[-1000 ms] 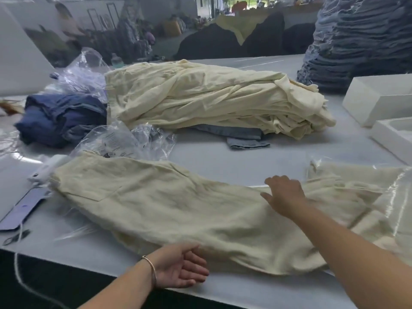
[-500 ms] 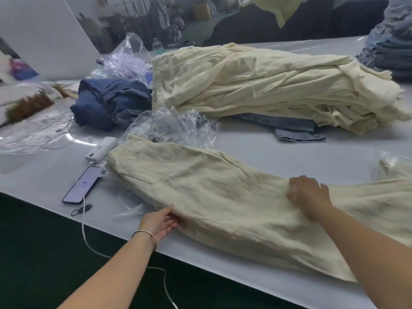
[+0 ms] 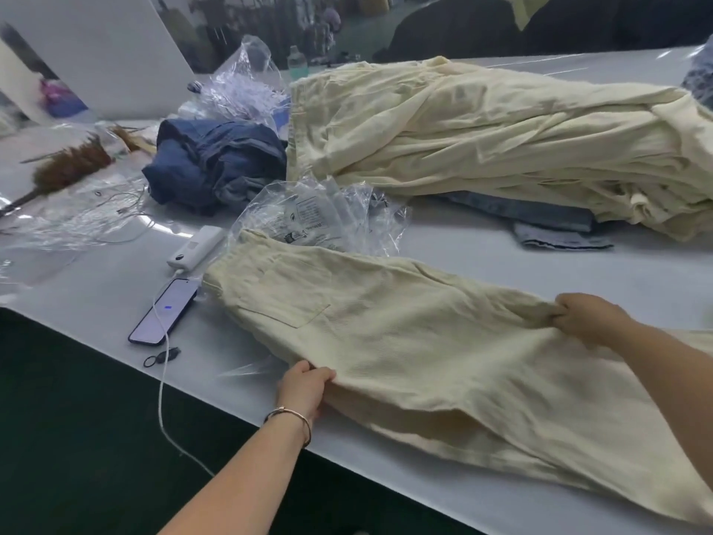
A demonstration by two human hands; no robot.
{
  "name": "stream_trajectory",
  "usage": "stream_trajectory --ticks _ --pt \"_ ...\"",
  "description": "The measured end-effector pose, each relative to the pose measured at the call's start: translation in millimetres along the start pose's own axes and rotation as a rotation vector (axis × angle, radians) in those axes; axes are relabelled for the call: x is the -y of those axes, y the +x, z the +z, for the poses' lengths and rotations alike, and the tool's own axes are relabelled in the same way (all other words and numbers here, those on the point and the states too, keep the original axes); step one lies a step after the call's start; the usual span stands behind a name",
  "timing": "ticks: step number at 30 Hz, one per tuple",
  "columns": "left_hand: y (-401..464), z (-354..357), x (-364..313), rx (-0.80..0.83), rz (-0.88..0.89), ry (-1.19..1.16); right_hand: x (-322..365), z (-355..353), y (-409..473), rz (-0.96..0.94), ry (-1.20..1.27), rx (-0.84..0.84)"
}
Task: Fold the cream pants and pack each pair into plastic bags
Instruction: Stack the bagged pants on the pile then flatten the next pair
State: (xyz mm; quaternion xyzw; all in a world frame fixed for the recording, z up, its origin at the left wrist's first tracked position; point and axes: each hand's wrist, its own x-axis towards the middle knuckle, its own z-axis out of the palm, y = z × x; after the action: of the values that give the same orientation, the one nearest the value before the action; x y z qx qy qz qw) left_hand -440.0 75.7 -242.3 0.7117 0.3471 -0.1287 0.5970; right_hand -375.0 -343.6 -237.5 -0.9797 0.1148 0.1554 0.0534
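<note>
One pair of cream pants [image 3: 405, 341] lies flat across the white table [image 3: 482, 260], waistband to the left, legs running off to the right. My left hand [image 3: 304, 388] pinches the pants' near edge by the seat. My right hand [image 3: 586, 316] grips a bunched fold at the far edge, further along the leg. A tall pile of more cream pants [image 3: 482, 137] sits behind. Crumpled clear plastic bags [image 3: 320, 218] lie just beyond the waistband.
A phone [image 3: 164, 312] on a white cable and a white power bank [image 3: 195, 247] lie left of the waistband. Blue denim garments [image 3: 216, 164] and a feather duster [image 3: 65, 167] sit at the back left. More plastic [image 3: 247, 79] is behind the denim. The table's front edge runs diagonally below my left hand.
My left hand slid left along the near edge and now pinches it. My right hand went from resting flat on the leg to gripping a fold. The view swung left.
</note>
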Motion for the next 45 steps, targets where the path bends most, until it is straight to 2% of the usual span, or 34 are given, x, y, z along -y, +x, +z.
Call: stream_trajectory --ticks 1,2,3,6,7,8,10,12,17,19,21,23,25,29,30,32,34,36,38,40,45 --pt "-1 2 -3 -0.026 0.012 0.03 -3 -6 3 -0.016 0.002 0.042" --pt "-1 5 -6 -0.033 0.009 0.015 -6 -13 6 -0.019 0.007 0.017" --pt "-2 8 -7 -0.009 0.009 -0.042 -9 -20 11 -0.011 0.012 -0.08" --pt "-5 30 -13 0.121 -0.037 -0.26 -8 -50 26 0.025 -0.008 -0.541" --pt "-5 39 -14 0.13 -0.043 -0.249 -5 -61 31 0.04 -0.006 -0.615" --pt "-8 46 -15 0.125 -0.05 -0.225 -2 -69 35 0.075 -0.002 -0.615" --pt "-8 54 -12 0.091 -0.093 -0.198 3 -74 35 0.127 -0.011 -0.51" --pt "-9 57 -7 0.111 -0.17 -0.285 2 -59 23 0.05 -0.047 -0.483" --pt "-14 73 -1 0.347 -0.257 -0.514 -8 6 -51 -0.417 0.041 -0.666" --pt "-18 87 -7 0.478 -0.309 -0.551 -16 35 -78 -0.487 -0.053 -0.597" --pt "-25 102 -12 0.572 -0.302 -0.482 -29 55 -98 -0.44 -0.158 -0.478" --pt "-34 114 -12 0.594 -0.19 -0.234 -46 63 -109 -0.318 -0.228 -0.431" --pt "-42 124 -11 0.522 0.053 0.143 -66 64 -115 -0.203 -0.245 -0.45" --pt "-55 136 -15 0.093 0.695 0.858 -101 58 -127 -0.028 -0.207 -0.525" --pt "-60 139 -18 -0.008 0.802 0.918 -108 56 -130 0.026 -0.171 -0.518" --pt "-72 153 -27 -0.076 0.962 0.794 -122 53 -135 0.159 -0.091 -0.476" --pt "-82 177 -40 0.0 1.099 0.58 -134 53 -139 0.306 -0.018 -0.481" --pt "-88 211 -56 0.189 1.123 0.531 -146 49 -144 0.482 0.078 -0.488" --pt "-94 253 -65 0.413 1.108 0.661 -159 44 -152 0.677 0.198 -0.456" --pt "-104 295 -66 0.575 1.145 0.788 -170 39 -159 0.813 0.477 -0.488" --pt "-143 392 -43 0.876 1.329 1.009 -192 39 -168 0.836 1.234 -0.558"
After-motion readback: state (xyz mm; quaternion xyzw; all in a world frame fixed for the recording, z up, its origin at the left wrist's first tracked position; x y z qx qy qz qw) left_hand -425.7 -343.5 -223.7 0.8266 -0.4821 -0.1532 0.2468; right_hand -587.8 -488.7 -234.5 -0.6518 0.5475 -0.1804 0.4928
